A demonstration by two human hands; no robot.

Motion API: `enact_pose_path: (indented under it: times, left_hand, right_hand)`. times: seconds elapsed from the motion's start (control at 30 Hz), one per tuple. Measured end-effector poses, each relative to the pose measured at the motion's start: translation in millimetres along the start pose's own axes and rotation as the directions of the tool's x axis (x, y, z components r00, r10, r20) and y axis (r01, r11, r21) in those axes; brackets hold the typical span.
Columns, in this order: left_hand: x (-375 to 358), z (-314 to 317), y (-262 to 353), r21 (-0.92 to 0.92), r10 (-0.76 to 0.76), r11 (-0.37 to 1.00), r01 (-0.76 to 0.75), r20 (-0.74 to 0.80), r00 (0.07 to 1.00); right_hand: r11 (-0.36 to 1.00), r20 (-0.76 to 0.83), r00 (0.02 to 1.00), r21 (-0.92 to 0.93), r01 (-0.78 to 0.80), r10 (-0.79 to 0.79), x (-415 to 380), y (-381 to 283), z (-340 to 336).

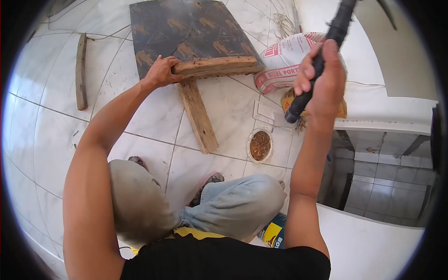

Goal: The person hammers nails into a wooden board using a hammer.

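Note:
My right hand (pixel 326 77) is raised at the upper right, its fingers wrapped round the black handle of a claw hammer (pixel 339 23). A curved prong shows at the top edge, and the rest of the hammer's head is out of view. My left hand (pixel 162 71) grips the left end of a rough wooden block (pixel 217 66). This block lies along the near edge of a dark printed plywood board (pixel 189 30). Under it, a second wooden piece (pixel 198 116) sticks out toward me across the tiles.
A cement bag (pixel 284 70) leans right of the board, with a yellow bag (pixel 343 109) near it. A round tub of nails (pixel 260 145) stands on the tiled floor (pixel 140 154). A wood strip (pixel 81 72) lies left. At right is a tiled recess (pixel 382 179).

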State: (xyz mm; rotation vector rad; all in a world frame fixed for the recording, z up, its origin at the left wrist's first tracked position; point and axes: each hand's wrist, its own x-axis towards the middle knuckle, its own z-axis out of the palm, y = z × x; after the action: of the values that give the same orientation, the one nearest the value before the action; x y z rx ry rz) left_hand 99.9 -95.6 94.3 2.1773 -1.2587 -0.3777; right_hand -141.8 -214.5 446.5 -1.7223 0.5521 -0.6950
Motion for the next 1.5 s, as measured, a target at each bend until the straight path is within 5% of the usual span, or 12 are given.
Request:
enact_pose_path:
  times: [0.1,0.17,0.27,0.33,0.57,0.73,0.8,0.87,0.9,1.17,1.33,1.5]
  left_hand:
    - [-1,-8,7,-0.069,-0.03,0.997,0.034,0.068,0.997]
    - [-1,-5,6,-0.035,-0.002,0.999,0.003,0.036,0.999]
    - [-1,-9,7,-0.041,-0.029,0.999,0.032,0.071,0.997]
    - [-7,-1,1,-0.051,-0.024,0.998,0.024,0.018,1.0]
    - [-4,-3,1,-0.041,-0.015,0.999,0.015,0.009,1.0]
    - [-5,-7,5,-0.064,-0.027,0.997,0.031,0.06,0.998]
    - [-2,-5,4,-0.036,-0.002,0.999,0.003,0.037,0.999]
    - [-7,-7,9,-0.048,0.004,0.999,-0.002,0.024,1.0]
    - [-7,-8,8,-0.05,-0.005,0.999,0.006,0.015,1.0]
    - [-5,-4,5,-0.059,-0.051,0.997,0.054,0.043,0.998]
    - [-8,-10,15,-0.055,-0.045,0.997,0.049,0.064,0.997]
    - [-9,2,2,-0.062,-0.003,0.998,0.001,-0.03,1.0]
  right_hand:
    - [0.842,-0.144,0.834,0.011,0.54,-0.533,25,-78,-16]
    - [0.825,-0.184,0.828,0.116,0.553,-0.53,24,-55,-3]
    - [0.977,-0.059,0.996,0.209,-0.052,0.065,-15,119,43]
    - [0.739,0.234,0.716,-0.384,-0.554,0.658,-33,231,22]
    - [0.987,0.104,0.985,-0.099,-0.129,0.139,-8,63,11]
    - [0.886,-0.168,0.872,-0.007,0.464,-0.459,24,-7,7]
    - [0.886,-0.132,0.936,0.303,0.352,-0.327,3,60,40]
    - [0.955,0.195,0.958,-0.252,-0.156,0.209,-25,192,30]
    - [0.741,0.283,0.747,-0.546,-0.39,0.601,-33,242,18]
    - [0.975,0.103,0.994,-0.22,-0.011,0.034,-11,94,21]
    - [0.92,-0.096,0.922,0.084,0.384,-0.376,-8,87,42]
    - [0.709,0.273,0.897,-0.703,-0.06,0.347,-23,266,22]
